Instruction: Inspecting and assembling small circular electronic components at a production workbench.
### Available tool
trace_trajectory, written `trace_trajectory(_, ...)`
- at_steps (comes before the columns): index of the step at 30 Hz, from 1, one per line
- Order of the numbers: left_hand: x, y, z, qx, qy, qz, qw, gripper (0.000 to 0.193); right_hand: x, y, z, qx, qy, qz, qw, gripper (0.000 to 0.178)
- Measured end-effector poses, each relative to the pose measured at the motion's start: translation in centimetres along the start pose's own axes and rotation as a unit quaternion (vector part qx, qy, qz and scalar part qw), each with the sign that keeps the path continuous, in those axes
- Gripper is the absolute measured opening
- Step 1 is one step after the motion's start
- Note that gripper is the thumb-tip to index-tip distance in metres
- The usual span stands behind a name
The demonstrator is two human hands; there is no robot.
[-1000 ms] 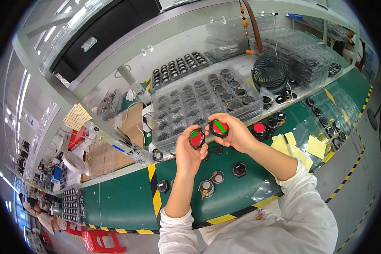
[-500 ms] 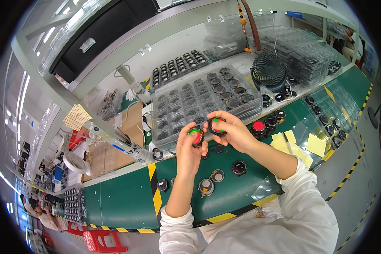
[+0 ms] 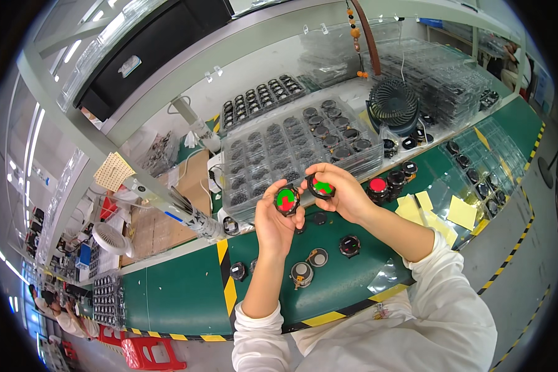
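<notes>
In my left hand [image 3: 275,223] I grip a round black watch [image 3: 286,199] by its edge, its lit face showing green and red. My right hand [image 3: 344,197] grips a second round watch [image 3: 321,186], also lit green with red patches. Both are held side by side above the green bench, faces turned up toward me. On the bench below lie a dark watch module [image 3: 349,246] and two grey round parts [image 3: 302,274]. Right of my right hand sits a watch with a red lit face [image 3: 377,185], beside more black watches [image 3: 409,167].
Beyond my hands lies a clear compartment tray [image 3: 248,167] with round parts, another filled tray [image 3: 263,98] behind it. A black fan [image 3: 393,105] stands by stacked clear trays [image 3: 446,74]. Yellow sticky notes [image 3: 463,212] lie at right. A metal post [image 3: 167,198] rises at left.
Both thumbs have moved off the watch faces, so the green and red displays now show more fully. The two hands stay nearly in the same place.
</notes>
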State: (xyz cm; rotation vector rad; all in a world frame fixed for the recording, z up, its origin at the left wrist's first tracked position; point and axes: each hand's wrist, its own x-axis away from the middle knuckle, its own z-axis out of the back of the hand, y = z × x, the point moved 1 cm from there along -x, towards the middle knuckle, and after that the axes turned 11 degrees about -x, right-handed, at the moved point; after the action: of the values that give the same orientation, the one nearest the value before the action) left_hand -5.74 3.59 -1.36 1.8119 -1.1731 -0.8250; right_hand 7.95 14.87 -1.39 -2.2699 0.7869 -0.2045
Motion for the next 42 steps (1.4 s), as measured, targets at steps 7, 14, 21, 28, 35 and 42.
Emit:
trace_trajectory(7, 0.1, 0.1, -0.4, -0.002, 0.006, -0.001, 1.0, 0.04, -0.2, 0.4, 0.4, 0.011, -0.015, 0.024, 1.0, 0.021)
trace_trajectory(14, -0.1, -0.2, 0.1, -0.072, 0.03, -0.023, 0.997, 0.039, 0.0, 0.1, 0.1, -0.024, -0.014, 0.006, 1.0, 0.029)
trace_trajectory(21, -0.1, 0.2, 0.1, 0.027, -0.001, -0.006, 1.0, 0.041, -0.2, 0.4, 0.4, -0.036, -0.038, 0.003, 0.999, 0.041)
trace_trajectory(28, -0.3, -0.2, 0.6, -0.005, 0.013, -0.016, 1.0, 0.05, -0.1, 0.4, 0.3, -0.053, -0.025, 0.017, 0.998, 0.044)
trace_trajectory(35, 0.1, 0.0, -0.2, -0.017, 0.009, -0.031, 0.999, 0.051, 0.5, 0.0, -0.3, 0.006, -0.025, 0.013, 1.0, 0.045)
trace_trajectory(42, 0.3, -0.2, -0.6, -0.049, 0.013, -0.042, 0.998, 0.046, 0.4, 0.1, -0.2, 0.041, -0.03, 0.025, 0.998, 0.041)
